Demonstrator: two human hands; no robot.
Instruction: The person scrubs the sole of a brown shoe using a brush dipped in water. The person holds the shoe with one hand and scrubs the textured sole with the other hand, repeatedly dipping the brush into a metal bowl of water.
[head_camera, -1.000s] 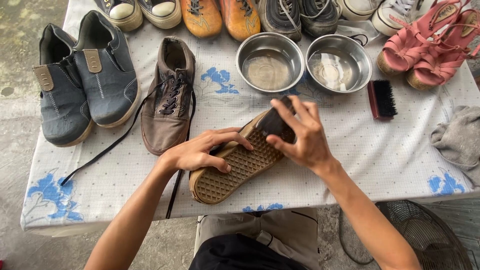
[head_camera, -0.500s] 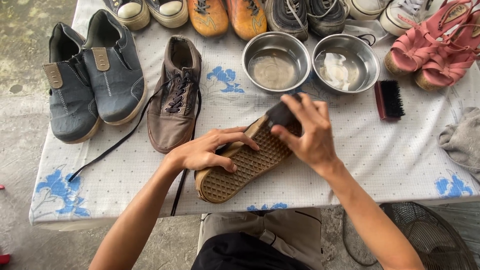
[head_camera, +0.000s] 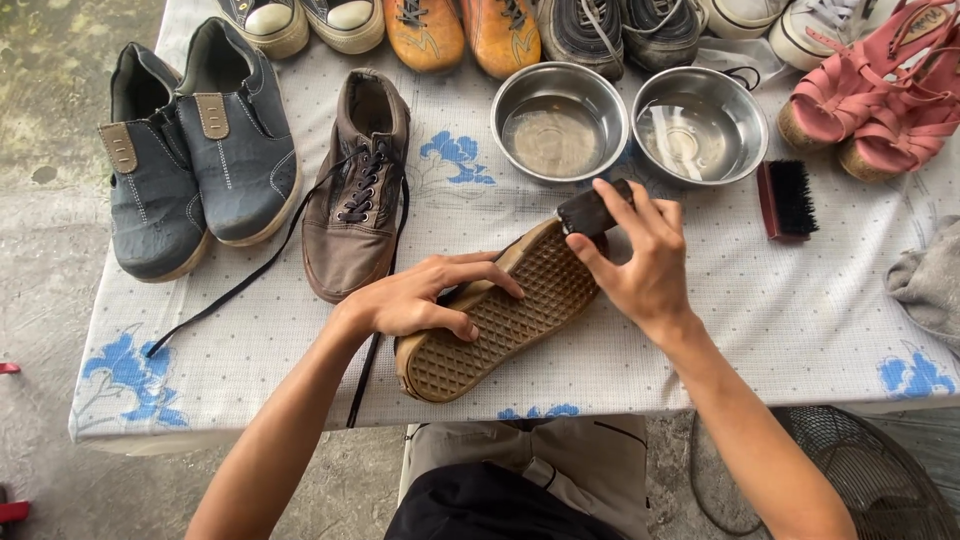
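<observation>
Outdoors, a person scrubs the sole of an upturned shoe (head_camera: 500, 320) lying on a cloth-covered table (head_camera: 800, 320).
Left hand (head_camera: 420, 298) clamps the shoe's side; right hand (head_camera: 640, 265) pinches a dark brush (head_camera: 590, 212) against its toe.

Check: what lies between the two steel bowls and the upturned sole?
Head view: between the bowls and the sole there is only bare tablecloth, apart from the right hand holding a dark brush at the sole's far end.

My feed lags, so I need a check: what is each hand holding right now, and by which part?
The left hand steadies the upturned shoe by its sole's edge at mid-length. The right hand grips a small dark brush by its back, at the shoe's far end.
</observation>
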